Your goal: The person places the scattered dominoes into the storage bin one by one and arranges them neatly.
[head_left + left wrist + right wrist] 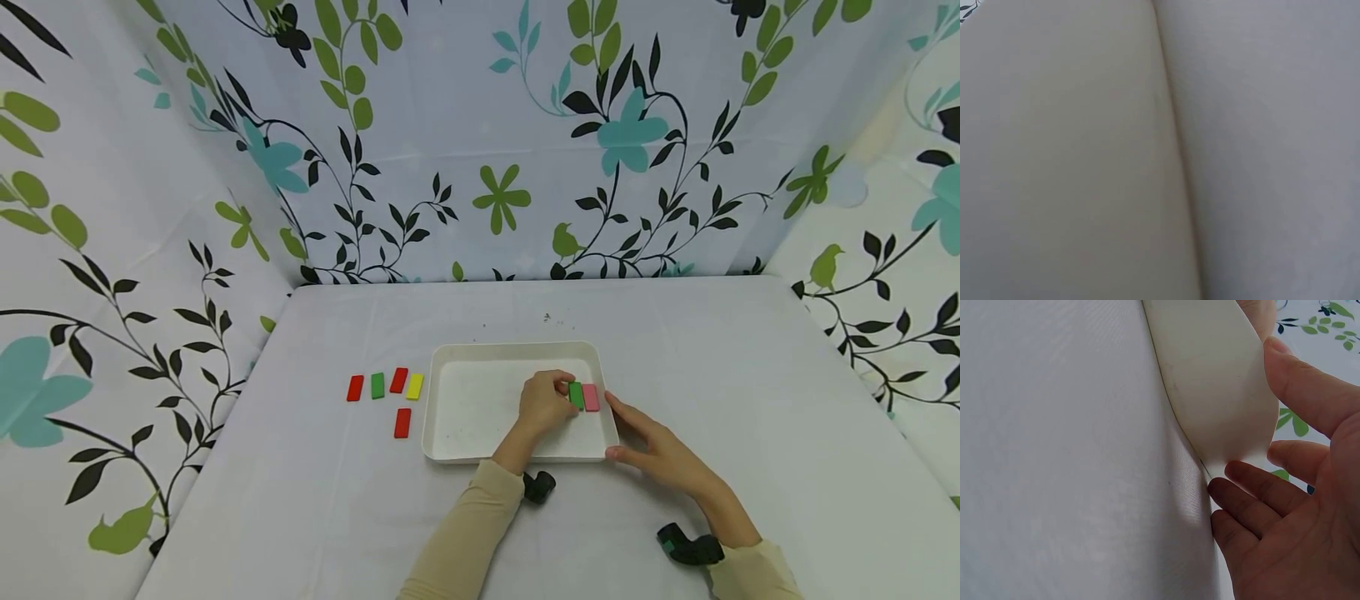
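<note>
Inside the right part of a white rectangular tray (480,450), my left hand (546,406) pinches a small green rectangular tile (576,396) between thumb and fingers. A pink tile (591,397) lies right beside the green one, close to the tray's right wall. My right hand (660,450) rests against the tray's right end with its fingers spread. In the right wrist view, the right thumb (1310,394) is at the tray's rim and the other fingertips lie along its outer corner. The left wrist view shows only the tray's outer wall (1097,156) and tablecloth.
Left of the tray, on the white-covered table (300,517), lie several loose tiles: red ones, such as the nearest red tile (402,422), a green tile (377,385) and a yellow tile (415,386). A patterned curtain (450,125) hangs behind the table and along both sides.
</note>
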A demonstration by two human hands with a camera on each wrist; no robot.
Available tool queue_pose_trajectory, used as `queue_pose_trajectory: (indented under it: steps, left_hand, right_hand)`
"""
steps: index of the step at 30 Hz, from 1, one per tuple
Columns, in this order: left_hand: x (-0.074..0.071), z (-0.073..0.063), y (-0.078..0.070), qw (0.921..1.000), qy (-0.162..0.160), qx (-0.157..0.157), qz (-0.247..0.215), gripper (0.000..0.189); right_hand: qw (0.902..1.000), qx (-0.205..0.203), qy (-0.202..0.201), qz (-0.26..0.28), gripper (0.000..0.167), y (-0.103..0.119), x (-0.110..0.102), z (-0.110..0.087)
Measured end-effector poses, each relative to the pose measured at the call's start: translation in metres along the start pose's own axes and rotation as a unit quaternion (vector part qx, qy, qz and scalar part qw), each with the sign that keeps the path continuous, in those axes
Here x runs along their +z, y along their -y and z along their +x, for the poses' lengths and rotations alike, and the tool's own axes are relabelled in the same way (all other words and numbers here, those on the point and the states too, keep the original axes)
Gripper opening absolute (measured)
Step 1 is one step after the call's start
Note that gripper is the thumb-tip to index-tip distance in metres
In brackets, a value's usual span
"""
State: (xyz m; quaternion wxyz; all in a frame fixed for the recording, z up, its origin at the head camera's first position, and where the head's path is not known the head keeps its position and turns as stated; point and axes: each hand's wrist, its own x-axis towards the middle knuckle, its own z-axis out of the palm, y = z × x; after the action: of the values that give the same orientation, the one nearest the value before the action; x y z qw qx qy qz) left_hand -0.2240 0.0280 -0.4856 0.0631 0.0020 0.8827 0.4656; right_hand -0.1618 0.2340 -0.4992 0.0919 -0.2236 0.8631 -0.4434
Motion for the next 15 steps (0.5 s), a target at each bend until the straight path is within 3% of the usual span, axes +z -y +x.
queue_pose_trajectory:
  steps: [15]
  left_hand:
    - [0.0016, 0.0033, -0.0002, 0.9998, 0.002, -0.011, 0.016, 0.044]
  right_hand:
    - [0.9999, -0.005, 0.004, 0.016, 0.083, -0.0014, 0.0002, 0.0002]
